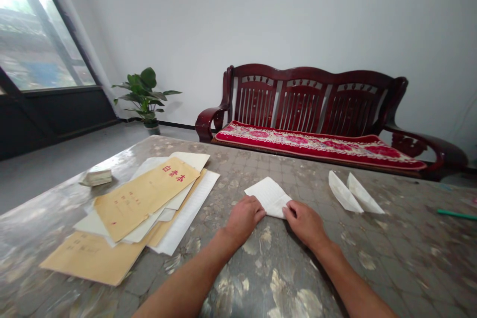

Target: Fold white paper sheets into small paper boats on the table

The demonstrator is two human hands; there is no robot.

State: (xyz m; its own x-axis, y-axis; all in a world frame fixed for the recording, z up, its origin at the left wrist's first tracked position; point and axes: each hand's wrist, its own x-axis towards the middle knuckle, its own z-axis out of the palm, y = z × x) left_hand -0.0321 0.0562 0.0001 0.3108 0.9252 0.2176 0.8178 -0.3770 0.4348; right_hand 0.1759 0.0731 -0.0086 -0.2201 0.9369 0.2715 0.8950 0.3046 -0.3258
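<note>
A small folded sheet of white lined paper (pixel 269 195) lies on the table in front of me, one corner pointing away. My left hand (pixel 246 214) grips its near left edge, fingers curled and thumb against the paper. At its right corner, my right hand (pixel 303 221) pinches the edge between thumb and bent fingers. To the right lie two folded white paper pieces (pixel 345 193), narrow and pointed, side by side. A pile of exercise books with tan covers (pixel 147 196) and loose white sheets (pixel 192 213) spreads out on the left.
A small stack of paper slips (pixel 97 177) sits near the table's left edge. A green pen-like stick (pixel 456 214) lies far right. Beyond the patterned table (pixel 231 278) stand a dark red wooden bench (pixel 298 104) with a floral cushion (pixel 320 144) and a potted plant (pixel 147 94).
</note>
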